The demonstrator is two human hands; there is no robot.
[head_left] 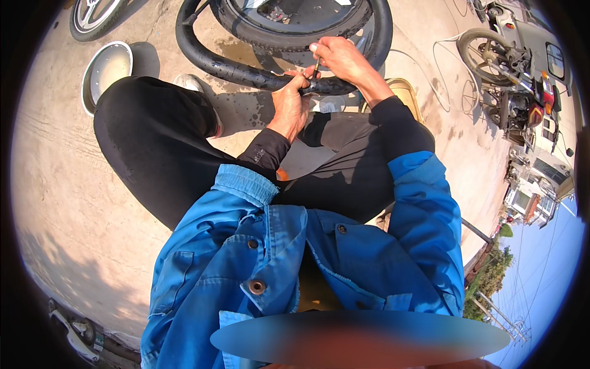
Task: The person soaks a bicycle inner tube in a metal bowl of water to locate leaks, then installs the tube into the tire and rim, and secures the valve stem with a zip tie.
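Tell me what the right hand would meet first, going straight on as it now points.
The right hand would probably meet the black tyre ahead of it first, though the depth between them is unclear.

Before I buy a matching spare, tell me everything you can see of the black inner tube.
The black inner tube looks rubbery and rounded, as if holding air, with glossy, wet-looking patches. It curves around the near side of a tyre, its far part out of the picture. The left hand grips its near stretch, beside a thin rod, perhaps its valve, held by the right hand.
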